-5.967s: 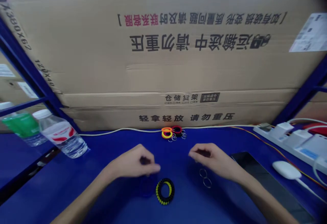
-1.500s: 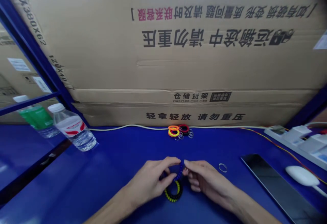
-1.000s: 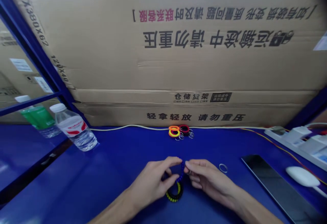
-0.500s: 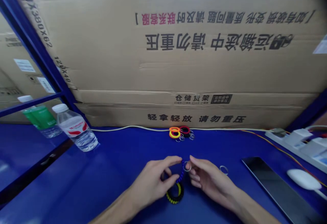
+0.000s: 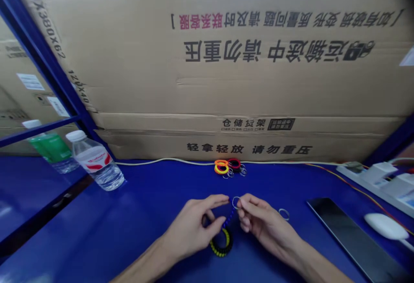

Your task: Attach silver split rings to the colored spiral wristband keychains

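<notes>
A large cardboard carton (image 5: 242, 76) filled the upper part of the frame, its printed Chinese lettering upside down, with a blue steel shelf upright (image 5: 48, 54) slanting down the upper left. Along the bottom ran a blue work surface (image 5: 136, 227). A clear water bottle (image 5: 97, 163) lay at the left, with a green-labelled bottle (image 5: 48, 149) beyond it. At the right were a white power strip (image 5: 375, 178), a dark tablet (image 5: 352, 240) and a white mouse (image 5: 384, 227). A cream cable (image 5: 161, 160) followed the carton's foot.

Against that cable, at top centre, sat a small pile of coiled wrist bands (image 5: 228, 167) in orange, yellow, red and black, with metal rings among them. Nearer the person, at lower centre, lay a black-and-yellow coil (image 5: 221, 243).

The left hand (image 5: 190, 227), at centre left, had its fingers curved and its thumb pressed toward a blue spiral cord (image 5: 228, 220), which rose slantwise from just above the black-and-yellow coil. The right hand (image 5: 261, 222), just beside it, pinched a steel split ring (image 5: 236, 202) between thumb and forefinger at the cord's upper end. Whether the ring was threaded on, I could not tell. A second steel ring (image 5: 283, 214) lay on the surface to the right.
</notes>
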A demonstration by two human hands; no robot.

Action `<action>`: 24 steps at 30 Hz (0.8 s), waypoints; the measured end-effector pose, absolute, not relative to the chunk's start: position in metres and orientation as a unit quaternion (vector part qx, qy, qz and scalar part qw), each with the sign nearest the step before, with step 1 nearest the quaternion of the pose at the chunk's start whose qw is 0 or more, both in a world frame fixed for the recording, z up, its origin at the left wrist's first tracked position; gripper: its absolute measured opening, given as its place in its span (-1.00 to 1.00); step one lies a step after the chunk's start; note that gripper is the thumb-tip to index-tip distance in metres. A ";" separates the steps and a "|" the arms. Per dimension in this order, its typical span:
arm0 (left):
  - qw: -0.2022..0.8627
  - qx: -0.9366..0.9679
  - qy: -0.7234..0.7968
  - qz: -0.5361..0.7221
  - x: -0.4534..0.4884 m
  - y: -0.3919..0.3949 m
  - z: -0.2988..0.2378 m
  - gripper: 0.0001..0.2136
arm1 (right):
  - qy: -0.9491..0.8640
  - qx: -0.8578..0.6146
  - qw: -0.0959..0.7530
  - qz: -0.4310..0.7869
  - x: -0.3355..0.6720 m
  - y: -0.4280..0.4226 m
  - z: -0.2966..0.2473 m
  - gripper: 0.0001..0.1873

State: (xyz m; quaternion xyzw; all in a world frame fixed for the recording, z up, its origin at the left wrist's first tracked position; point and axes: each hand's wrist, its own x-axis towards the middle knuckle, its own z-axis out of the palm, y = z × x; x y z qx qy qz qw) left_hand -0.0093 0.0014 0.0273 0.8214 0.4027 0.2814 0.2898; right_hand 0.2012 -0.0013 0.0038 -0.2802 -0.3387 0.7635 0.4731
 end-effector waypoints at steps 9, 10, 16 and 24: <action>0.212 0.870 0.354 0.270 -0.014 0.001 0.027 -0.59 | -0.412 -0.338 0.400 0.745 0.206 0.000 0.008 -0.73; 0.201 0.879 0.346 0.260 -0.014 0.001 0.027 -0.59 | -0.423 -0.347 0.392 0.740 0.207 0.001 0.008 -0.72; 0.178 0.887 0.347 0.248 -0.020 0.018 0.021 -0.66 | -0.500 -0.397 0.369 0.676 0.212 0.005 0.003 -0.69; 0.098 0.869 0.407 0.262 -0.045 0.089 -0.001 -0.82 | -0.590 -0.423 0.337 0.600 0.220 0.010 0.005 -0.68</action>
